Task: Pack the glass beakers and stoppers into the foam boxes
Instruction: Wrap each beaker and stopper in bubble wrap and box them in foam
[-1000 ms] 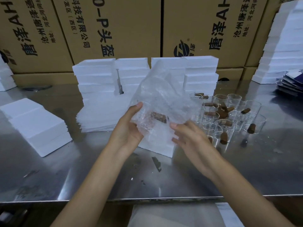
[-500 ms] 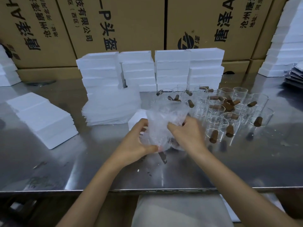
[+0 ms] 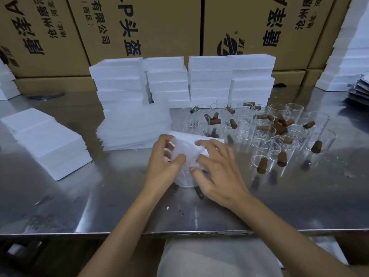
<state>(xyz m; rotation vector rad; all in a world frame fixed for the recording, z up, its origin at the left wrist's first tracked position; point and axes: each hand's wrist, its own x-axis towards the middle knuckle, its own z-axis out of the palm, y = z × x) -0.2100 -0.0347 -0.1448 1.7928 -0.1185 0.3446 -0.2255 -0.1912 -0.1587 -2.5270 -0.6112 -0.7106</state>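
Note:
A glass beaker (image 3: 184,179) stands on the steel table (image 3: 99,196) in front of me, wrapped in a clear bubble sheet (image 3: 186,151). My left hand (image 3: 165,162) grips the wrap from the left with curled fingers. My right hand (image 3: 217,168) holds it from the right, fingers bent over the top. An open white foam box (image 3: 207,137) lies right behind the bundle. Several empty glass beakers (image 3: 265,134) with brown stoppers (image 3: 279,124) in and around them crowd the table to the right.
Stacks of white foam boxes (image 3: 209,80) line the back of the table, with a pile of thin foam sheets (image 3: 131,130) before them. More foam pieces (image 3: 46,142) lie at the left and a tall stack (image 3: 349,56) at the right. Cardboard cartons (image 3: 139,27) form the back wall.
The bubble sheet, held up open a second ago, has come down and been folded tight round the beaker on the table. Both hands have closed in over it.

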